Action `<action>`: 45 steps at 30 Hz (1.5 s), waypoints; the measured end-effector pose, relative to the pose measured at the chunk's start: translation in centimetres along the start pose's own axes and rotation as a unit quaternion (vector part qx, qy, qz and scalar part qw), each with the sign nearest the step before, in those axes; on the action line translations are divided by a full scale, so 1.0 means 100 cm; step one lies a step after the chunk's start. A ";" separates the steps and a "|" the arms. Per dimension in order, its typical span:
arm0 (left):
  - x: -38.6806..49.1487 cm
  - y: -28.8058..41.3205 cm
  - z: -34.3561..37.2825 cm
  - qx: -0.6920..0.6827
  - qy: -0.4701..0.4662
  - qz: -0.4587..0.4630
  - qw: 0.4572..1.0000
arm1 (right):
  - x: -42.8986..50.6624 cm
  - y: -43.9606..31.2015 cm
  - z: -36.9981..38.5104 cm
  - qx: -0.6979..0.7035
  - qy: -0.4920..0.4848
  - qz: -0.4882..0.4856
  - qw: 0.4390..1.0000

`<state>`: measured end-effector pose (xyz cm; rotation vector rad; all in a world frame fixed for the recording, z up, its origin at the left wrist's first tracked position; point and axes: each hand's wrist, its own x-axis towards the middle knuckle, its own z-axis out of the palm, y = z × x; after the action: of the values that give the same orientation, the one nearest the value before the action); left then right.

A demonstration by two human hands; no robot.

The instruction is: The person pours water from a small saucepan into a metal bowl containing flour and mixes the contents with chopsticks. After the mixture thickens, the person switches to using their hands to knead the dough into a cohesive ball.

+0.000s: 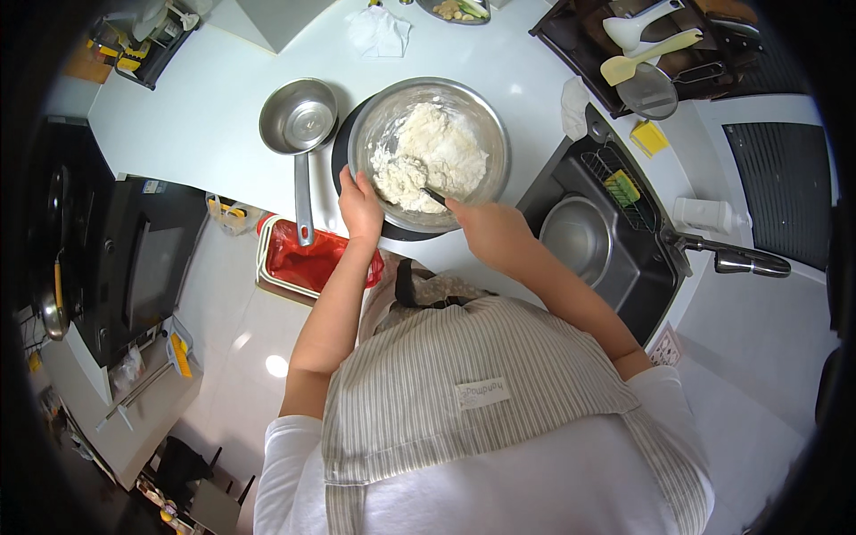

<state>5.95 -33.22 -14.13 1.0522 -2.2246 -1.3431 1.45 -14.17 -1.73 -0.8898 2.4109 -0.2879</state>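
A wide stainless steel mixing bowl [496,140] stands on a round black mat [341,144] before me. Inside it lies a shaggy mass of floury dough [438,150], with dry flour stuck along the wall. My left hand [361,206] grips the bowl's rim at the near left. In my right hand [491,231] is a dark-handled utensil [433,196], whose lower end is buried in the dough. What kind of utensil it is cannot be told. A steel saucepan [299,117] sits just left of the bowl, its handle pointing towards me past the counter edge.
At right is a black sink [642,267] holding a steel basin [576,237]. A dish rack [568,47] with utensils stands behind it. Below the counter's left edge is a bin with a red liner [301,257]. A plate of food [458,10] and crumpled white paper [379,32] lie at the back.
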 end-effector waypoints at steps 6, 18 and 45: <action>0.002 -0.011 0.004 0.018 0.012 0.016 1.000 | 0.044 0.005 0.025 -0.016 0.031 0.017 0.999; 0.003 -0.002 -0.002 0.008 -0.011 -0.006 1.000 | 0.060 0.004 0.029 0.018 0.045 -0.008 0.999; 0.000 0.002 -0.004 0.033 -0.009 -0.006 0.999 | -0.007 0.077 -0.030 -0.112 0.065 0.086 0.988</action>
<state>6.13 -33.37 -13.81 1.0824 -2.2933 -1.2973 -3.92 -7.87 -1.88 -0.7698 2.6610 -0.0087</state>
